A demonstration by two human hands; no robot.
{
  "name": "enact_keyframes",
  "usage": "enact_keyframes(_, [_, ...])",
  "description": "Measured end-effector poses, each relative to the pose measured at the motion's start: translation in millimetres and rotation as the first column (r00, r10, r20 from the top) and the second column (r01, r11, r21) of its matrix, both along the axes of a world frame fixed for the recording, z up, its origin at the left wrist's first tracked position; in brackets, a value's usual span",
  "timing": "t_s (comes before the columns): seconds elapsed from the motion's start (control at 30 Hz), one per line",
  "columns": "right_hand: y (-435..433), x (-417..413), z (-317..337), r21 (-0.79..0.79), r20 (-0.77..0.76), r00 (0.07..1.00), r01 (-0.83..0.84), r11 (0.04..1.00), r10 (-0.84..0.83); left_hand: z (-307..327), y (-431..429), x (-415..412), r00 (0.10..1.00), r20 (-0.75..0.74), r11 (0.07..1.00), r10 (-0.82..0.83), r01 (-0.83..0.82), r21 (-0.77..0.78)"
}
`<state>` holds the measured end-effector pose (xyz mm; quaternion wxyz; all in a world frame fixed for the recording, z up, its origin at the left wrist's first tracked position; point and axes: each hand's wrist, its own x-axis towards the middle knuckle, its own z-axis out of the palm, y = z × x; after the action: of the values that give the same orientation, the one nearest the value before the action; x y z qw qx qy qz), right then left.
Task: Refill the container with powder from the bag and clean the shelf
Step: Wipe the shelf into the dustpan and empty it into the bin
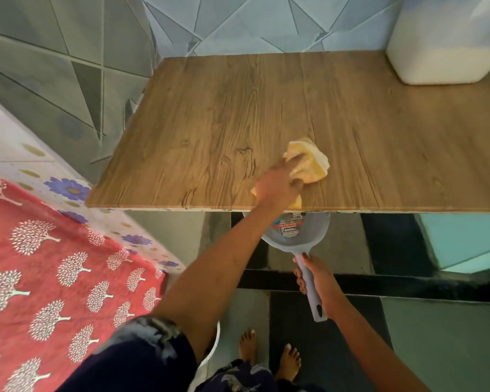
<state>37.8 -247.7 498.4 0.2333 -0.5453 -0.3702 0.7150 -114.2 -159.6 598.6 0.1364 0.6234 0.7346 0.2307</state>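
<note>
A wooden shelf (210,123) spans the upper half of the head view. My left hand (277,185) presses a yellow-and-white cloth (311,162) onto the shelf near its front edge. Just below that edge, my right hand (317,278) grips the handle of a grey dustpan (292,236), whose pan sits partly under the shelf lip. A white translucent container (441,43) filled with white powder stands at the shelf's back right corner. The bag is not in view.
Blue patterned tiles (238,21) back the shelf. A bed with a red tree-print cover (54,278) lies to the left. Dark and light floor tiles (436,321) and my bare feet (269,355) are below. A pale blue box (464,241) stands under the shelf at the right.
</note>
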Motion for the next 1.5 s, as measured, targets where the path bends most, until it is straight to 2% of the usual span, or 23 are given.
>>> enact_keyframes(0.07, [0.6, -1.2, -0.1, -0.013, -0.004, 1.000, 0.011, 1.000, -0.011, 4.1, -16.6, -40.0, 0.989, 0.084, 0.985, 0.124, -0.132, 0.109])
enact_keyframes(0.13, [-0.9, -3.2, -1.8, -0.017, -0.012, 1.000, 0.019, 1.000, -0.019, 3.8, -42.2, -103.0, 0.922, 0.081, 0.909, 0.379, -0.387, 0.154])
enact_keyframes(0.23, [-4.2, -8.3, -2.4, -0.025, 0.007, 1.000, -0.001, 1.000, 0.002, 0.6, -87.4, -192.0, 0.707, 0.005, 0.707, 0.707, -0.706, 0.040])
enact_keyframes(0.3, [-6.9, -9.4, -1.2, -0.020, -0.005, 1.000, -0.009, 1.000, 0.009, -1.3, -101.1, -209.8, 0.640, -0.058, 0.641, 0.766, -0.768, 0.000])
enact_keyframes(0.33, [-7.4, -9.0, 0.4, -0.024, -0.014, 1.000, -0.005, 1.000, 0.004, -3.1, -98.4, -205.7, 0.654, -0.077, 0.656, 0.752, -0.755, -0.002])
enact_keyframes(0.43, [-8.2, -2.7, 6.2, -0.028, -0.044, 0.999, 0.016, 0.999, -0.017, -6.3, -64.6, -152.7, 0.775, -0.078, 0.777, 0.627, -0.629, -0.016])
enact_keyframes(0.6, [-6.7, 22.0, 10.9, -0.010, -0.006, 0.998, 0.070, 0.997, -0.070, -11.2, -5.6, -9.9, 0.966, -0.083, 0.968, 0.244, -0.248, -0.041])
enact_keyframes(0.73, [-5.7, 43.1, 11.9, -0.061, 0.041, 0.992, 0.121, 0.991, -0.119, -13.5, 7.9, 62.4, 0.997, -0.031, 0.998, -0.066, 0.065, -0.020])
enact_keyframes(0.8, [-6.5, 53.4, 14.5, -0.075, 0.034, 0.990, 0.138, 0.988, -0.135, -9.3, 11.6, 64.5, 0.959, 0.159, 0.972, -0.233, 0.229, 0.042])
enact_keyframes(0.83, [-7.5, 58.3, 16.3, -0.074, 0.013, 0.989, 0.150, 0.986, -0.149, -6.5, 13.2, 55.7, 0.930, 0.265, 0.967, -0.254, 0.239, 0.086])
enact_keyframes(0.87, [-8.6, 62.8, 18.4, -0.068, -0.014, 0.986, 0.166, 0.984, -0.167, -1.8, 15.3, 43.8, 0.914, 0.344, 0.975, -0.214, 0.176, 0.138])
enact_keyframes(0.93, [-10.4, 67.7, 23.0, -0.068, -0.036, 0.980, 0.193, 0.979, -0.196, 5.1, 25.6, 2.2, 0.922, 0.388, 0.974, 0.004, -0.092, 0.208])
enact_keyframes(1.03, [-10.9, 68.5, 25.5, -0.068, -0.018, 0.977, 0.210, 0.975, -0.212, -1.4, 37.8, -86.4, 0.902, 0.198, 0.901, 0.383, -0.412, 0.136])
enact_keyframes(1.13, [-6.0, 67.0, 25.5, -0.073, 0.013, 0.978, 0.208, 0.975, -0.207, -11.6, 46.8, -125.1, 0.878, 0.073, 0.881, 0.472, -0.473, -0.007])
enact_keyframes(1.2, [-3.8, 65.8, 26.1, -0.078, 0.038, 0.982, 0.186, 0.979, -0.184, -16.9, 62.6, -100.4, 0.928, 0.033, 0.928, 0.372, -0.372, -0.004])
enact_keyframes(1.27, [-5.3, 64.6, 27.6, -0.067, 0.031, 0.983, 0.182, 0.981, -0.180, -16.4, 76.5, -52.2, 0.983, 0.044, 0.984, 0.180, -0.180, -0.001])
enact_keyframes(1.33, [-9.0, 66.1, 29.3, -0.043, 0.023, 0.982, 0.188, 0.981, -0.187, -19.0, 77.8, 3.8, 0.998, 0.055, 0.999, -0.040, 0.041, -0.007])
enact_keyframes(1.43, [-10.7, 71.7, 31.7, -0.006, 0.020, 0.980, 0.200, 0.980, -0.200, -18.6, 51.6, 82.4, 0.948, 0.049, 0.949, -0.315, 0.315, -0.002])
enact_keyframes(1.5, [-8.5, 75.6, 33.9, 0.005, 0.015, 0.976, 0.217, 0.976, -0.217, -13.1, 41.2, 104.6, 0.853, 0.154, 0.866, -0.498, 0.499, 0.034])
